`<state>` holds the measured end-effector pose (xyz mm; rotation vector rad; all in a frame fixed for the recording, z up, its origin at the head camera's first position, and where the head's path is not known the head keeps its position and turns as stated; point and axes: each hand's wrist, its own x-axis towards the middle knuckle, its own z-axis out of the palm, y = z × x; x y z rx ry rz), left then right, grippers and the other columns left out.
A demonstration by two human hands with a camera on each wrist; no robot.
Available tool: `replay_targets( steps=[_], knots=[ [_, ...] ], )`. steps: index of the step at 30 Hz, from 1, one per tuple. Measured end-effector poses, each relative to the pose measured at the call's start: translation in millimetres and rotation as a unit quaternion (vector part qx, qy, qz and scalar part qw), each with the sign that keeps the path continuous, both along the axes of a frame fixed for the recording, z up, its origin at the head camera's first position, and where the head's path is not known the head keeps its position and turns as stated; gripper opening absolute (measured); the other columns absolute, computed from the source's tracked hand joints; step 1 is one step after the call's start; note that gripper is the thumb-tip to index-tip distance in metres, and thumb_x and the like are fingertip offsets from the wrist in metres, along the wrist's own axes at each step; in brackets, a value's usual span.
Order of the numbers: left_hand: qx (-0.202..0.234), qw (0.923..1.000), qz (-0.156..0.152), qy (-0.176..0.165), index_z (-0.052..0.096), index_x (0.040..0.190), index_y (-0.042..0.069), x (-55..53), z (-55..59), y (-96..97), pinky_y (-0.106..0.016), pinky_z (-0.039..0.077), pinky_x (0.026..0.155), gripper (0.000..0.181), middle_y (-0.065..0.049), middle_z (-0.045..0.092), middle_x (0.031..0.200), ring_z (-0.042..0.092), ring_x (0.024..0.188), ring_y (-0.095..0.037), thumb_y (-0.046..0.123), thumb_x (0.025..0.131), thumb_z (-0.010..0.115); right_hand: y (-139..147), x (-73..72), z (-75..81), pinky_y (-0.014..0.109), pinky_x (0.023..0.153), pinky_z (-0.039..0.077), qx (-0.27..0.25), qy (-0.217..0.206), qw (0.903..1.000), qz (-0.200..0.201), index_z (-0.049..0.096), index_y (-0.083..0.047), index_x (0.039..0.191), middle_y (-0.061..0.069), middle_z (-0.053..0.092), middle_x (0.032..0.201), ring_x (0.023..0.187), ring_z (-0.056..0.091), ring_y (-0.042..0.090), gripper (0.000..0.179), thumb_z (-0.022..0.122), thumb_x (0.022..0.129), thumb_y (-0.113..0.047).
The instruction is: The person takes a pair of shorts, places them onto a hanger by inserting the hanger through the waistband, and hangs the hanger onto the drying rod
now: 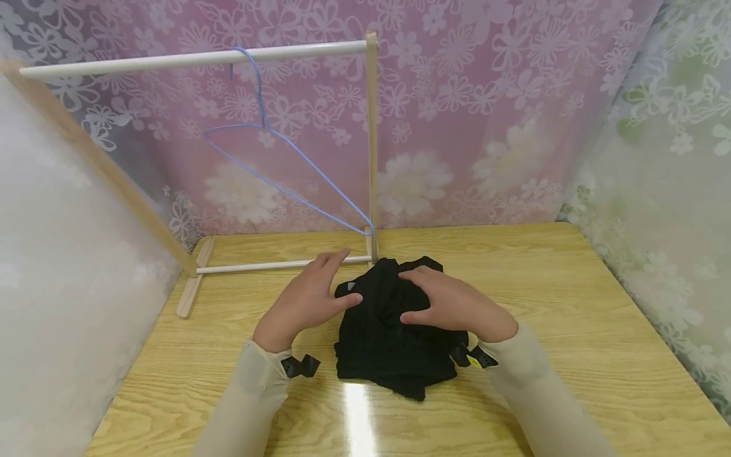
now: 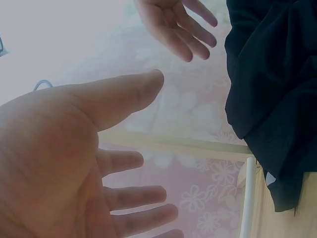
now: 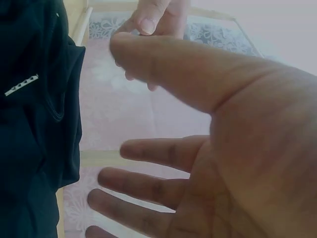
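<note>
A black garment [image 1: 394, 349] lies bunched in a loose pile on the wooden table. My left hand [image 1: 308, 301] hovers at the pile's left side, fingers loosely extended and thumb out toward the cloth. Over the right side is my right hand [image 1: 451, 303], its fingers and thumb spread apart. In the left wrist view the left palm [image 2: 49, 163] shows bare, with a gap between it and the dark cloth [image 2: 277, 74]. The right wrist view shows the right hand [image 3: 233, 163] equally bare, and a small white patterned strip [image 3: 22, 85] on the garment.
Behind the left hand stands a wooden rack with a white top bar [image 1: 171, 61] and a white lower bar [image 1: 257, 266]. A blue hanger [image 1: 264, 117] hangs from the top bar, its lower corner near the right post [image 1: 372, 146]. Floral curtains [image 1: 485, 114] enclose the table [image 1: 542, 273].
</note>
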<state>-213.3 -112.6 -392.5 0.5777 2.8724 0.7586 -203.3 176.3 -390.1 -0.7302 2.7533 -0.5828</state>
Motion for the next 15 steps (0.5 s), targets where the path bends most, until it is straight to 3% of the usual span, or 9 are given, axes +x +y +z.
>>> replay_targets(
  steps=[5,11,15],
  knots=[
    [-0.004,1.0000,-0.003,-0.001,0.022,0.166,0.028,1.5,-1.3,4.5,-0.054,0.047,0.105,0.091,-0.008,0.035,0.162,0.047,0.141,-0.034,0.055,0.094,0.071,-3,1.0,-4.4,0.051,0.103,0.050,0.019,0.016,0.9997,-0.004,0.050,-0.006,0.151,0.014,0.053,0.148,0.124,0.062,0.030,0.073,0.077,0.094,-0.041],
    [-0.017,0.9997,-0.011,0.013,0.020,0.167,0.029,-2.3,-12.3,8.5,-0.054,0.046,0.107,0.093,-0.009,0.034,0.163,0.042,0.145,-0.034,0.054,0.094,0.072,-6,-1.9,-10.5,0.056,0.107,0.046,0.038,0.035,0.9982,-0.031,0.039,-0.007,0.159,0.020,0.042,0.158,0.137,0.051,0.039,0.085,0.077,0.093,-0.044],
    [-0.039,0.9986,-0.035,-0.011,0.016,0.167,0.031,-6.0,-19.1,8.0,-0.053,0.042,0.111,0.100,-0.007,0.026,0.168,0.035,0.150,-0.032,0.056,0.091,0.075,-6,-3.8,-11.5,0.059,0.109,0.044,0.047,0.025,0.9977,-0.041,0.035,-0.007,0.161,0.023,0.040,0.159,0.140,0.047,0.042,0.089,0.077,0.092,-0.044]
  ],
)
